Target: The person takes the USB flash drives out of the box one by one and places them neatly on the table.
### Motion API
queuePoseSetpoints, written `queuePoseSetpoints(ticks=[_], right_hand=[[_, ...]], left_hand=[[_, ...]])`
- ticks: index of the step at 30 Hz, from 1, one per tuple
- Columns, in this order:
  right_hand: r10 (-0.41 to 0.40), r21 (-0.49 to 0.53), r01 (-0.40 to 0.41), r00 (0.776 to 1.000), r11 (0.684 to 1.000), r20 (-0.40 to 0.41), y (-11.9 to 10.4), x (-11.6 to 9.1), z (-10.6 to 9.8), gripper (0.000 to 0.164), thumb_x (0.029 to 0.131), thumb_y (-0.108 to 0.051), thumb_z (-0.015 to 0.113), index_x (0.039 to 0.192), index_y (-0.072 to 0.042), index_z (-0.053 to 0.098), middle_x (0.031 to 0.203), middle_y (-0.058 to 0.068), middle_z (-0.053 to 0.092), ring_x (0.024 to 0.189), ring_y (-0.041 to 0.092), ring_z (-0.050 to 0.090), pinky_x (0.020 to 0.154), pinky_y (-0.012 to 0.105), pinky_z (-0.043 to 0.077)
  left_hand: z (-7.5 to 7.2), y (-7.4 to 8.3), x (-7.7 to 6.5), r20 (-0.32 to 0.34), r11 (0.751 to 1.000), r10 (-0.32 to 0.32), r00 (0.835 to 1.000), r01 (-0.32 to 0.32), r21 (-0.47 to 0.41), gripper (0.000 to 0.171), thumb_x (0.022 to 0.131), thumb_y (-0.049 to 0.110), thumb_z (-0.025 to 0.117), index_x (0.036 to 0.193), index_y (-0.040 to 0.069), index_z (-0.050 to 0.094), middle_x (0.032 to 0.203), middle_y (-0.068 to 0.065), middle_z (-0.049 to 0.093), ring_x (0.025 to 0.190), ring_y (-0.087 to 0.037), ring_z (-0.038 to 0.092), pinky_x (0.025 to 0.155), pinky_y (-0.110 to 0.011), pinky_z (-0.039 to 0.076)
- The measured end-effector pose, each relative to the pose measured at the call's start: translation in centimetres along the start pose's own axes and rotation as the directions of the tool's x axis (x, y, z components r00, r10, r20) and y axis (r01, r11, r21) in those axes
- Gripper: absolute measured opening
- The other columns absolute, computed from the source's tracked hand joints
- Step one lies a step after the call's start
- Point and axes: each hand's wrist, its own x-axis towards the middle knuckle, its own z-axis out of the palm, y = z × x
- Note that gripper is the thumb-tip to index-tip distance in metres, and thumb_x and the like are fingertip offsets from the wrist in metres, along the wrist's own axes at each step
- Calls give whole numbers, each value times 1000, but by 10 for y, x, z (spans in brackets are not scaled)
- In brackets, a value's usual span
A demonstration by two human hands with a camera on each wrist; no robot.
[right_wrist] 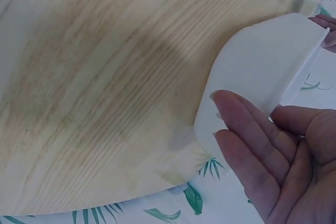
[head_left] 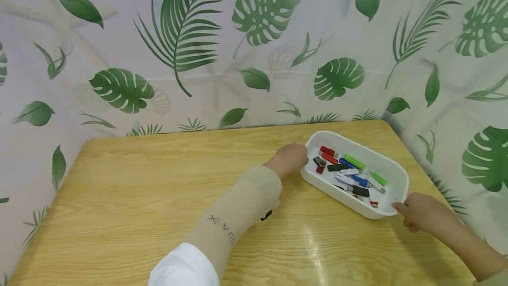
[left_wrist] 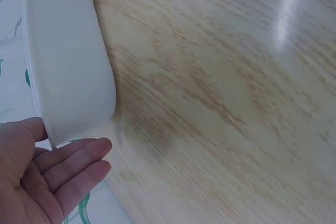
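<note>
My left grip (head_left: 291, 159) and right grip (head_left: 424, 213) pinch the white bin (head_left: 337, 193); I likely position it, next needing level handling.

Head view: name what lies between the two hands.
A white tub of USB sticks lies between the left hand and the right hand in the head view.

Wood-grain tbl (head_left: 131, 189): white bin (head_left: 337, 194) btwn your L hand (head_left: 291, 159) & R hand (head_left: 423, 212), on or just above it; can't tell which.
</note>
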Motion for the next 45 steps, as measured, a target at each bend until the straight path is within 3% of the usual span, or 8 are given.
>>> queuePoseSetpoints(ticks=[5,13,17,23,26,36,40,45], right_hand=[[22,51,-21,1000,998,-4,-2,2,-1,31,97,-14,43,76,3,58,67,2,64,60,16,65,59,35,51],[38,63,-37,999,997,-15,-5,5,-4,29,96,-8,42,77,6,58,65,4,65,58,14,64,57,32,51],[19,23,-18,999,1000,-34,-8,6,-3,28,94,-8,43,76,5,59,63,3,65,57,14,64,55,32,49],[22,28,-21,999,999,-38,-17,10,-2,25,92,-5,44,76,6,59,63,2,64,57,14,64,57,31,51],[9,35,-7,999,999,-48,-19,12,1,25,91,-4,43,75,6,59,63,3,63,56,15,64,56,31,51],[-5,46,9,996,999,-85,-30,16,5,20,89,-2,42,80,10,56,63,5,62,55,17,64,54,31,50],[-11,22,13,997,1000,-80,-41,17,6,18,88,-1,43,80,9,56,63,6,61,54,16,63,53,31,50],[-14,1,15,996,1000,-83,-51,19,9,17,88,0,43,81,9,55,63,6,60,54,15,62,53,31,50]], left_hand=[[-2,3,-4,8,1000,0,1000,0,-12,23,100,19,44,93,9,63,80,0,58,62,-10,48,52,-21,40],[-2,1,-7,6,999,-23,1000,24,-43,26,102,15,38,101,7,63,80,-1,57,63,-10,48,51,-20,40],[-1,-1,-12,16,1000,-24,1000,24,-17,25,101,14,39,101,7,63,83,-1,58,66,-10,49,52,-20,41],[-1,-4,-27,27,998,-16,1000,14,63,22,100,14,43,103,8,63,89,-2,63,69,-10,51,54,-21,45],[0,-5,-34,32,998,-23,999,21,63,22,100,14,42,103,7,63,90,-3,63,69,-10,51,56,-22,46],[9,-16,-55,-24,997,-71,997,71,-24,19,97,15,49,87,7,64,80,-3,63,65,-12,50,55,-26,46],[15,-25,-62,-38,990,-99,994,95,-107,18,94,15,53,82,6,62,74,-3,58,63,-13,49,55,-25,43],[18,-35,-71,-54,954,-134,989,115,-276,18,92,11,53,78,3,61,63,-2,50,54,-12,46,49,-21,37]])
